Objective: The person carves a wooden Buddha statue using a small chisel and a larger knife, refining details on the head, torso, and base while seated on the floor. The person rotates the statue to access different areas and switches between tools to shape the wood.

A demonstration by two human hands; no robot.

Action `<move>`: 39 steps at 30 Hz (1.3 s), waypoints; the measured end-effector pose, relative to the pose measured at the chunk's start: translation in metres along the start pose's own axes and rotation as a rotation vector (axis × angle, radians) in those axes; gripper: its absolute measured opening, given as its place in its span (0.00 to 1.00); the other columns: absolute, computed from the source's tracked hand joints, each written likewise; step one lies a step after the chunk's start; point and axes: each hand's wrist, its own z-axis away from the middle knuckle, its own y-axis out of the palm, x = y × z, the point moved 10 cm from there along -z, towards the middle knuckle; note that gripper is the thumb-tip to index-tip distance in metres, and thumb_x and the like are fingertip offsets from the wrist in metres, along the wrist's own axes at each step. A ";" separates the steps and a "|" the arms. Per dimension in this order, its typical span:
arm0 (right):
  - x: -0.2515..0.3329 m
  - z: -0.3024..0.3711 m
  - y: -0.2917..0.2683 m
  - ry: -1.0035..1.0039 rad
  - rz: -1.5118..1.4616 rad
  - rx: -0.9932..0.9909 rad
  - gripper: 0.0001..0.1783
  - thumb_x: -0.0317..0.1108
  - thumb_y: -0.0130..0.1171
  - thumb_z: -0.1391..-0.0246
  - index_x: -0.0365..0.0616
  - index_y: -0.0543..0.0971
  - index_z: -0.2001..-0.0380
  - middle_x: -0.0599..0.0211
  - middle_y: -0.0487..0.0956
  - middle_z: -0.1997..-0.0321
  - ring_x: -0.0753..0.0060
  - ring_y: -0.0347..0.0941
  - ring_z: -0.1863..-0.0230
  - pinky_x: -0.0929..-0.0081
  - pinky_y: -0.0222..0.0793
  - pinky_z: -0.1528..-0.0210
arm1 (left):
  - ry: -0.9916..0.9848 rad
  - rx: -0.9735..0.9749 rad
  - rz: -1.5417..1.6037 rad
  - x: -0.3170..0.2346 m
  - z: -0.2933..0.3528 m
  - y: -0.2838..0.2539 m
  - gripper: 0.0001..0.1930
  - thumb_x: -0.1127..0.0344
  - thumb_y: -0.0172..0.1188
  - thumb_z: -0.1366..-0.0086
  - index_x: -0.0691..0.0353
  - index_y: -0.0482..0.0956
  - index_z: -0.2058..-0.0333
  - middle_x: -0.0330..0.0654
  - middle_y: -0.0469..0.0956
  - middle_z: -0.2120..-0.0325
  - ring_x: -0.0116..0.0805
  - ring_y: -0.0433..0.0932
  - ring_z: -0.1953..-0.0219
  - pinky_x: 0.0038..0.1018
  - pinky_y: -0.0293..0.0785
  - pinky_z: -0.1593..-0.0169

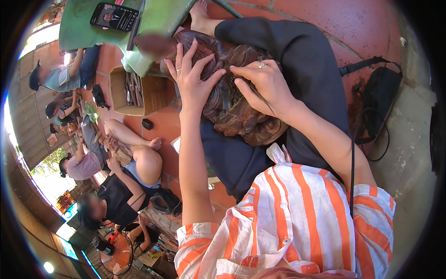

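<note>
A dark brown carved wooden sculpture, with swirling folds and ridges, lies across my lap on my dark trousers. My left hand rests on its left part, fingers spread, wearing a ring. Close beside it, my right hand is closed in a pinch around a thin, dark, stick-like tool. One end of the tool sticks out below the palm, toward my wrist; its other end is hidden by my fingers. Both hands are over the middle of the carving, thumb and fingertips nearly meeting.
A green plastic seat at the upper left bears a phone and a dark slim object. Beneath it stands a cardboard box of thin sticks. A black bag with straps lies right, by a wall. Several people sit working at left.
</note>
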 end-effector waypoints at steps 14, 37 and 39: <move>0.000 0.001 0.000 0.005 -0.031 -0.057 0.11 0.26 0.57 0.49 0.34 0.80 0.62 0.51 0.81 0.73 0.53 0.77 0.67 0.60 0.69 0.64 | -0.010 -0.018 0.002 0.004 0.001 0.000 0.25 0.45 0.73 0.58 0.52 0.85 0.63 0.36 0.71 0.41 0.47 0.57 0.33 0.55 0.35 0.31; -0.011 0.003 -0.001 0.090 -0.132 0.033 0.14 0.27 0.56 0.45 0.37 0.80 0.55 0.55 0.81 0.68 0.55 0.76 0.66 0.65 0.71 0.61 | -0.011 -0.036 -0.016 0.003 -0.001 0.002 0.27 0.43 0.72 0.62 0.53 0.86 0.65 0.37 0.72 0.43 0.48 0.58 0.33 0.57 0.40 0.33; -0.009 0.000 0.002 0.083 -0.098 0.015 0.13 0.26 0.56 0.47 0.36 0.80 0.58 0.52 0.81 0.70 0.51 0.76 0.66 0.61 0.71 0.62 | -0.017 -0.039 -0.004 0.003 -0.001 0.001 0.27 0.43 0.72 0.62 0.53 0.86 0.65 0.36 0.72 0.43 0.48 0.58 0.33 0.58 0.40 0.33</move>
